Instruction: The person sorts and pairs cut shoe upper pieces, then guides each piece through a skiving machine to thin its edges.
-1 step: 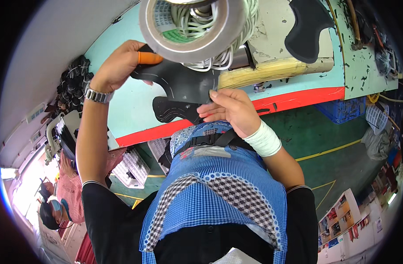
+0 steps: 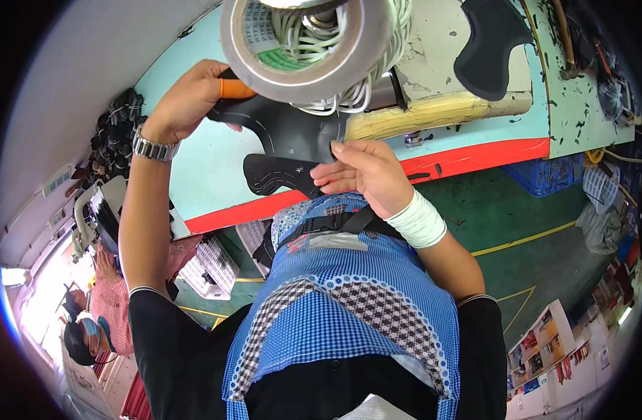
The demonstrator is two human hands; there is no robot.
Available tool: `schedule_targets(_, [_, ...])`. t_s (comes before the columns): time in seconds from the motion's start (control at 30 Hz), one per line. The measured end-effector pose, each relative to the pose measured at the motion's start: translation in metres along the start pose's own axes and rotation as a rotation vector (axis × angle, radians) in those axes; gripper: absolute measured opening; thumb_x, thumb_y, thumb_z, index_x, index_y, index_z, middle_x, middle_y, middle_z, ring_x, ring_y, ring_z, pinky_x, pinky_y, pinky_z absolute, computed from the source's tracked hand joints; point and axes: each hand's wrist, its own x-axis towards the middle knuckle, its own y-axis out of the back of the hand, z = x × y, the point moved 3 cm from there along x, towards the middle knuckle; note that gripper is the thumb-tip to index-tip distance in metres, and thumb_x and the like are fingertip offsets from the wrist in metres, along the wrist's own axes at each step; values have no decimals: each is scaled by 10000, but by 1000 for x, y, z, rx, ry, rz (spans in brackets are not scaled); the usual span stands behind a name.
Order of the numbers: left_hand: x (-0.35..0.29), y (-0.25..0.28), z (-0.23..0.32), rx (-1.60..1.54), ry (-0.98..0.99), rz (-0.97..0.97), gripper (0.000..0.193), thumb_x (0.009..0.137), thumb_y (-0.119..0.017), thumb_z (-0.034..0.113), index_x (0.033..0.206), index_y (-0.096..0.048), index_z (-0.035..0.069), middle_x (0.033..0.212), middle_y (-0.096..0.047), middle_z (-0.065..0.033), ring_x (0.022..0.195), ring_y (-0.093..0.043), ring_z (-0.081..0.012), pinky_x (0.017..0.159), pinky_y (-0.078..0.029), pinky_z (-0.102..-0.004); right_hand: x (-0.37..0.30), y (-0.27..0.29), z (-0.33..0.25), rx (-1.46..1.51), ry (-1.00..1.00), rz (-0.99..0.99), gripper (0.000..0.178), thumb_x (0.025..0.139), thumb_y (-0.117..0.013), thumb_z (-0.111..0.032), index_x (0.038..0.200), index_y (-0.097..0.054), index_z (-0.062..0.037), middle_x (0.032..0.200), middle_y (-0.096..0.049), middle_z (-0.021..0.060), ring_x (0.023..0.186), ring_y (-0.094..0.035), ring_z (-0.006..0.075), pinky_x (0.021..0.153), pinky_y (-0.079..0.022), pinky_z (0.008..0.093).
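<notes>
My left hand (image 2: 188, 98), with a metal watch on the wrist and an orange cover (image 2: 235, 89) on one finger, grips the upper left end of a curved black cut-out piece (image 2: 286, 129). My right hand (image 2: 366, 171), its wrist wrapped in white, pinches the same piece at its lower right edge. A second black shaped piece (image 2: 275, 175) lies just under it, above the turquoise table (image 2: 188, 175). A large roll of tape (image 2: 307, 42) with white cords inside hangs close to the camera, hiding part of the piece.
Another black cut-out (image 2: 492, 45) and a yellowish wooden bar (image 2: 440, 112) lie on the bench to the right. A heap of dark parts (image 2: 114, 133) is at the left. A blue crate (image 2: 548, 175) and a white basket (image 2: 209, 269) stand below. Another person (image 2: 104, 301) sits lower left.
</notes>
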Motion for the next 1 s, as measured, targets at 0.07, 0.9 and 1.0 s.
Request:
schedule_targets(0.07, [10, 8, 2, -11, -69, -2, 215, 888, -616, 126, 969, -682, -62, 835, -699, -95, 641, -672, -144, 559, -576, -268, 4, -3, 0, 46, -2, -3, 322, 971, -572, -273, 965, -608, 47, 930, -694, 257, 796, -715, 279, 703, -593, 335])
schedule_targets(0.9, [11, -70, -56, -196, 89, -22, 228, 943, -629, 176, 977, -684, -42, 835, -705, -84, 673, -662, -117, 634, -553, -258, -42, 51, -54, -223, 220, 341, 506, 987, -469, -439, 965, -594, 51, 944, -692, 230, 868, -700, 269, 741, -592, 370])
schedule_targets(1.0, [7, -86, -59, -271, 109, -23, 247, 959, -598, 179, 1014, -665, -52, 873, -711, -121, 718, -695, -162, 663, -591, -305, -43, 55, -57, -224, 246, 343, 569, 983, -456, -473, 1040, -589, 77, 997, -678, 240, 909, -693, 275, 767, -588, 381])
